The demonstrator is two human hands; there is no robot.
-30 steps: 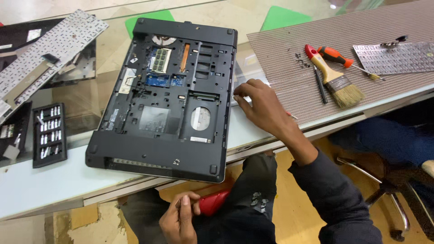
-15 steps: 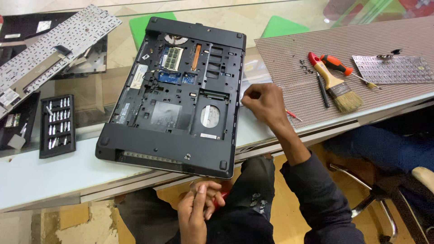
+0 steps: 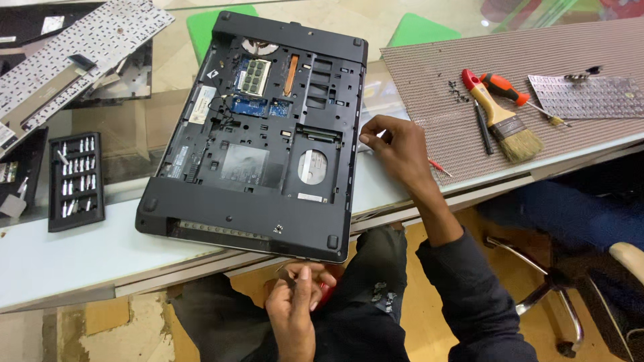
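Currently: laptop base [image 3: 261,134] lies underside up on worktop [image 3: 67,255], long axis running away from the person, tilted slightly right.
Right hand [image 3: 396,151] rests half-curled, holding nothing, at its right edge; left hand [image 3: 295,302] pinches a small red-handled tool [image 3: 327,293]; white rectangular label [image 3: 198,112] near left side.

A dark navy long sleeve [image 3: 469,281] covers the right arm; dark trousers [image 3: 362,322] carry small pale flecks.
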